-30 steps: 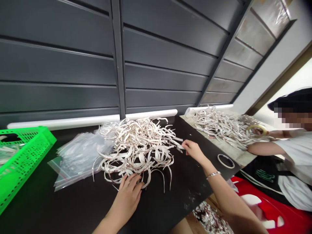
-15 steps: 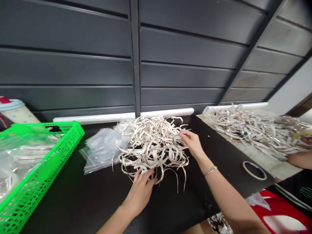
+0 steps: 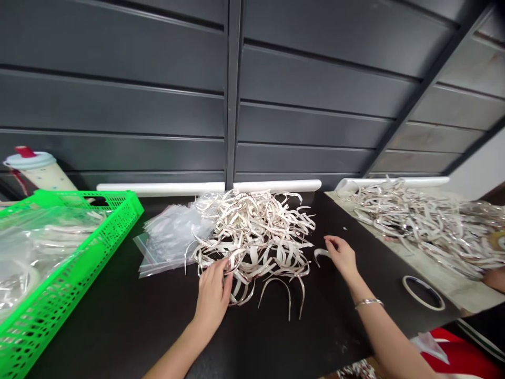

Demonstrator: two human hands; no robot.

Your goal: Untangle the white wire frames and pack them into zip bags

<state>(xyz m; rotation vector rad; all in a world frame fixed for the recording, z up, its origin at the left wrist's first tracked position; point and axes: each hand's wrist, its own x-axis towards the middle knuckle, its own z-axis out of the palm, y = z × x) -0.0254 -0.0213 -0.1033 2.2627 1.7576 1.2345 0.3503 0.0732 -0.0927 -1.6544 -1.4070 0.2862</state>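
A tangled pile of curved white strips lies on the black table. My left hand rests on the pile's near left edge, its fingers curled round a few strips. My right hand lies on the table just right of the pile, fingertips touching a single loose white strip. A bracelet circles that wrist.
A stack of clear zip bags lies left of the pile. A green mesh basket with bagged items stands at the far left. A second pile of strips covers the table to the right, near a tape ring. A lidded cup stands behind the basket.
My right hand has drawn out of the pile to the right, onto the bare table with one loose strip. My left hand shifted slightly left and further into the pile. The view panned left.
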